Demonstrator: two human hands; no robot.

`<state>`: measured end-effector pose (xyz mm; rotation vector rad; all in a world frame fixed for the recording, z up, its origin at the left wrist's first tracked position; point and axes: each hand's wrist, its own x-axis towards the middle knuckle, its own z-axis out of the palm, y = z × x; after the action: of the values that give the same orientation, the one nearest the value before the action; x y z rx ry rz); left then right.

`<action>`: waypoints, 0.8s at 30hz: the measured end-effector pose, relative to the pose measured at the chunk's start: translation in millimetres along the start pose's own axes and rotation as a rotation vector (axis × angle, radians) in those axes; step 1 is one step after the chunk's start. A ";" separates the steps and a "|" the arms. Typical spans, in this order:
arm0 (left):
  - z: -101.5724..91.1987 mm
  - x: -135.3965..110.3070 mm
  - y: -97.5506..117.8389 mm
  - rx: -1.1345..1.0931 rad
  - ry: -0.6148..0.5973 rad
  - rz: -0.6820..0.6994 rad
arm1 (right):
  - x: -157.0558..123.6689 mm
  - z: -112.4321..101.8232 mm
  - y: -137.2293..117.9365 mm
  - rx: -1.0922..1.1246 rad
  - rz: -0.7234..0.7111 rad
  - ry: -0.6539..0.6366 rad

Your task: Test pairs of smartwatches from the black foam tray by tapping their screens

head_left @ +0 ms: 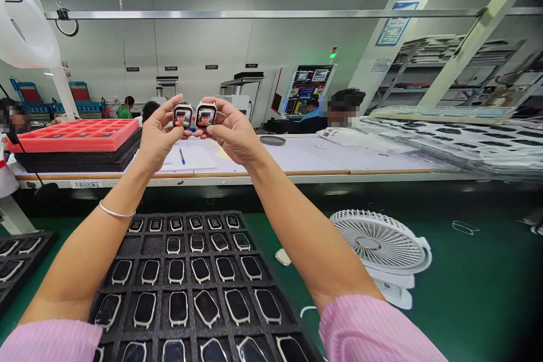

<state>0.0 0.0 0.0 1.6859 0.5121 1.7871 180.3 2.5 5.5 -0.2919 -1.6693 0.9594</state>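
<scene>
- A bright workshop forms the background, with strip lights, a pale wall and seated people beyond the white worktop (pixel 314 159); a metal bar (pixel 271 14) crosses above.
- The left hand (pixel 153 138) is closed by thumb and fingers on the left watch (pixel 182 116); the right hand (pixel 235 133) pinches the right watch (pixel 206 116) likewise. The watches are side by side, raised in front of the worktop, with a narrow gap between them. Whether the fingertips below them touch, I cannot tell.
- Both screens are lit with a picture and face the wearer, so the step in hand looks like viewing the two displays together.
- The next move likely calls for keeping each grip at the case edges, off the glass.
- Below, a black foam tray (pixel 151 246) holds rows of dark-screened watches; two cells in its second row are bare.
- The worktop's front edge lies between the raised watches and the tray, so a lowering path should pass on the near side of it.
- The red tray (pixel 80 146) crowds the left; the white fan (pixel 368 243) lies beyond the right forearm. Midway, the worktop offers open room around a pen (pixel 182 156).
</scene>
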 end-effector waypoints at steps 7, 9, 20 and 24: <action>0.8 -1.3 -1.2 0.032 0.015 0.010 | 6.8 1.1 10.3 0.053 -0.039 -0.003; 0.3 -1.7 -0.7 0.029 0.025 -0.003 | 9.3 1.8 12.5 0.078 -0.037 0.009; -0.2 -2.9 3.9 -0.001 0.032 -0.046 | 10.4 2.5 11.0 0.127 0.021 -0.006; 0.7 -2.0 6.2 -0.017 0.035 -0.050 | 12.1 2.8 10.0 0.133 0.020 -0.004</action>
<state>-0.4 -5.9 2.7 1.6193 0.5482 1.7836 170.9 15.3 6.7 -0.2174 -1.6005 1.0817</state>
